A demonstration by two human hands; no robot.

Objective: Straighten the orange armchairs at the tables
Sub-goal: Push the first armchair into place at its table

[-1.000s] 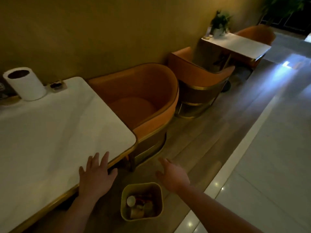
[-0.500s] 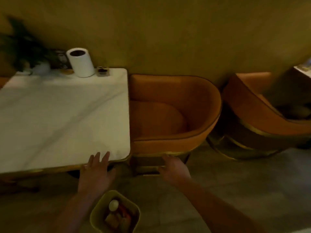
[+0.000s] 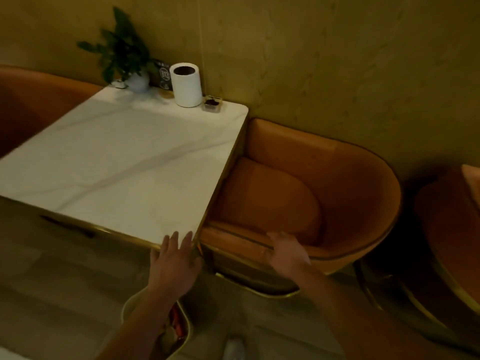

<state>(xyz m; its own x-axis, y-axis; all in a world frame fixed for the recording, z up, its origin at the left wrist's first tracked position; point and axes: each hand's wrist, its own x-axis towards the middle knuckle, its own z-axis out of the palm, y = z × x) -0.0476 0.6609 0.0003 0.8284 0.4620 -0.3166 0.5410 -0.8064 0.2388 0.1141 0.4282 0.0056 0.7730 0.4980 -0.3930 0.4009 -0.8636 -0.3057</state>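
Note:
An orange armchair [image 3: 337,175] with a gold base stands tucked against the right side of a white marble table [image 3: 124,157], its curved back toward the right. My right hand [image 3: 287,253] rests on the near arm rim of that chair, fingers curled over its edge. My left hand [image 3: 175,266] lies flat with fingers apart on the table's near right corner. A second orange armchair [image 3: 452,229] shows at the right edge, and a third [image 3: 33,100] sits beyond the table at the left.
A white cylinder holder [image 3: 186,84], a potted plant [image 3: 124,55], a small sign and a little tray stand at the wall end of the table. An olive waste bin [image 3: 176,331] with rubbish sits on the wooden floor under my left arm.
The view swung left toward the table. My right hand rose from beside the chair base onto its near arm rim. My left hand stayed on the table corner.

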